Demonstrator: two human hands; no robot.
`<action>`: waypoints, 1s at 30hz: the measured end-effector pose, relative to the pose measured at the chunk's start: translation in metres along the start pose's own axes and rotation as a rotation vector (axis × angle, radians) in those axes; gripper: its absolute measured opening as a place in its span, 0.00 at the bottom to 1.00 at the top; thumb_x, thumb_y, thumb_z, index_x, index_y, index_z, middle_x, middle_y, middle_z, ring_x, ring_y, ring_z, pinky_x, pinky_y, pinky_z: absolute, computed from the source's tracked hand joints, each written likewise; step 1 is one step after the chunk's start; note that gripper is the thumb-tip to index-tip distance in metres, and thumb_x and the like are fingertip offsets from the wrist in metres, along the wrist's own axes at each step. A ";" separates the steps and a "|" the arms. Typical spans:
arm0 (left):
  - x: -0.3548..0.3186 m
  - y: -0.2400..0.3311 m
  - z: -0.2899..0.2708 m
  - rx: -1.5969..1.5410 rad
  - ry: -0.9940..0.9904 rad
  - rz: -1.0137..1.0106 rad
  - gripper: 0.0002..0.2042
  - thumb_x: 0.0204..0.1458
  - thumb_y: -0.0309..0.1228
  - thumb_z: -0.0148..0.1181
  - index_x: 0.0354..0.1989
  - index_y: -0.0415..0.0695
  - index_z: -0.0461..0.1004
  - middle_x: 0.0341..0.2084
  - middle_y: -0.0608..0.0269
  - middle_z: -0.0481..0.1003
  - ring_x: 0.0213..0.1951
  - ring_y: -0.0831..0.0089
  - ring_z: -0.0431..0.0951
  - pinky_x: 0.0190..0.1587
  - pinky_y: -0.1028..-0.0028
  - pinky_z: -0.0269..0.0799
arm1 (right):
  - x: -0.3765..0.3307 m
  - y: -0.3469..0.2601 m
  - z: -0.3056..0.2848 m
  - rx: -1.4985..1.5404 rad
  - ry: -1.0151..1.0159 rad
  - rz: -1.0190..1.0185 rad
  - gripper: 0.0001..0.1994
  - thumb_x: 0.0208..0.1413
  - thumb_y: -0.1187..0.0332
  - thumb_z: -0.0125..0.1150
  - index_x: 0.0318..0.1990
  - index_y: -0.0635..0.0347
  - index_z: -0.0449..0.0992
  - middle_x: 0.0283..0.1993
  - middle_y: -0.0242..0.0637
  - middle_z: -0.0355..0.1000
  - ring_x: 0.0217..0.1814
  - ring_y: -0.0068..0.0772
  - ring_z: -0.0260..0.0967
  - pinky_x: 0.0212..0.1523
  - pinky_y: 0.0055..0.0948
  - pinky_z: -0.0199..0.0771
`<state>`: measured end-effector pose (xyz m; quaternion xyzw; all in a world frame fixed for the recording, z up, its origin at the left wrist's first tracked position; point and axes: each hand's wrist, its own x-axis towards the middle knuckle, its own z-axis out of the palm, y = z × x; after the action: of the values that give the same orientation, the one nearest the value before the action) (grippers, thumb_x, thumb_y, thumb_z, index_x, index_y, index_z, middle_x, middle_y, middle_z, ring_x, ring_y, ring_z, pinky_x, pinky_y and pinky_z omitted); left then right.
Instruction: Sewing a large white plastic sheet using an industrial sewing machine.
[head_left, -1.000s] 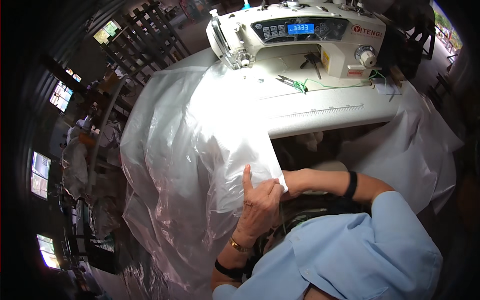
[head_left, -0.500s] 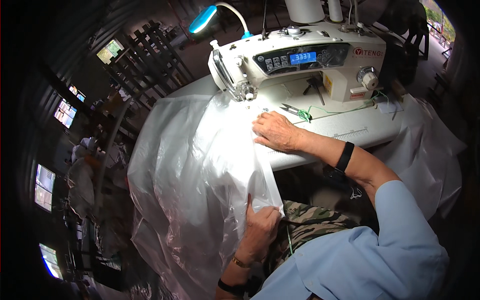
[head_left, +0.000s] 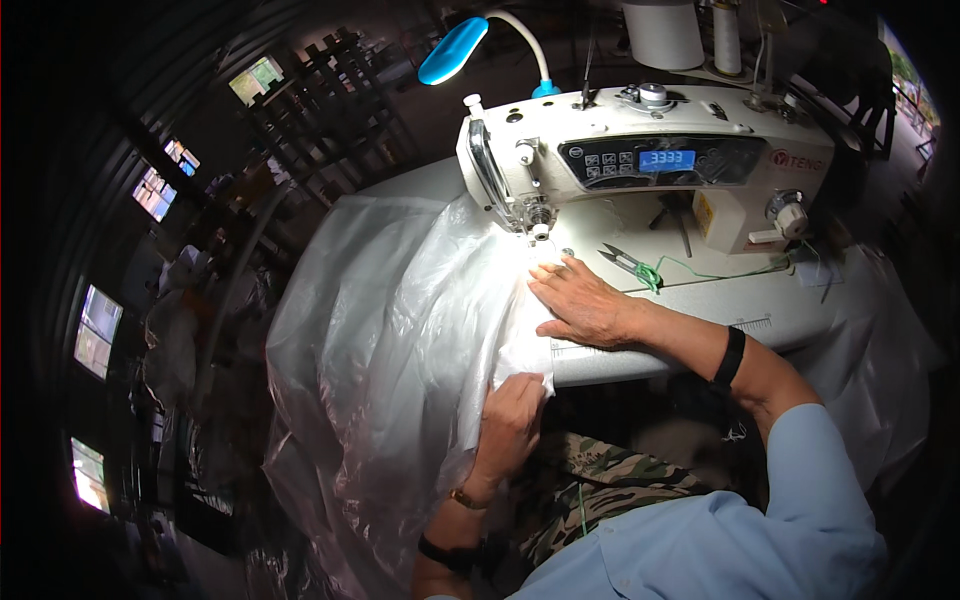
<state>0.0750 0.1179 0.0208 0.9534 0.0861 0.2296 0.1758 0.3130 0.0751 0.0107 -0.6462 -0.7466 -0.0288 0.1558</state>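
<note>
A large translucent white plastic sheet (head_left: 370,300) drapes over the left end of the sewing table and down its front. Its right edge runs up beneath the needle area of a white sewing machine (head_left: 540,150). My right hand (head_left: 580,302) lies on the sheet's edge just in front of the needle area, fingers stretched out and thumb apart. Closer to me, at the table's front edge, my left hand (head_left: 510,422) is closed on the same edge of the sheet; its fingertips are partly hidden.
Small thread snips (head_left: 622,258) with a green cord (head_left: 650,275) lie on the table right of the needle. A blue lamp (head_left: 454,50) arches over the machine, and thread cones (head_left: 664,36) stand behind it. More pale sheeting (head_left: 850,360) hangs at the right.
The view has shifted, so the machine sits lower and further right. My left hand has come nearer the needle with the sheet's edge. The fingers of my right hand have spread.
</note>
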 end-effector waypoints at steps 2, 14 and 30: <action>0.017 -0.008 0.003 -0.010 0.068 0.065 0.05 0.49 0.18 0.56 0.34 0.37 0.69 0.34 0.53 0.74 0.37 0.54 0.75 0.39 0.59 0.64 | 0.000 0.000 0.000 0.027 0.040 0.014 0.33 0.61 0.50 0.52 0.61 0.73 0.59 0.67 0.59 0.56 0.73 0.52 0.48 0.72 0.53 0.40; 0.097 -0.058 0.024 0.124 0.177 0.056 0.03 0.52 0.24 0.60 0.30 0.40 0.72 0.24 0.58 0.70 0.30 0.56 0.73 0.61 0.45 0.57 | 0.000 0.001 -0.002 0.261 0.223 0.033 0.15 0.57 0.72 0.52 0.49 0.74 0.70 0.61 0.56 0.63 0.64 0.52 0.60 0.66 0.44 0.57; 0.121 -0.093 0.029 -0.237 0.196 -0.035 0.04 0.50 0.24 0.61 0.32 0.36 0.76 0.29 0.57 0.75 0.34 0.61 0.76 0.50 0.65 0.68 | 0.026 0.017 -0.008 0.224 0.254 0.232 0.10 0.56 0.65 0.58 0.35 0.64 0.78 0.38 0.45 0.74 0.47 0.47 0.69 0.48 0.43 0.67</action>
<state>0.1876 0.2246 0.0115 0.8974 0.0917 0.3270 0.2817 0.3276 0.1009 0.0228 -0.6975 -0.6402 -0.0086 0.3219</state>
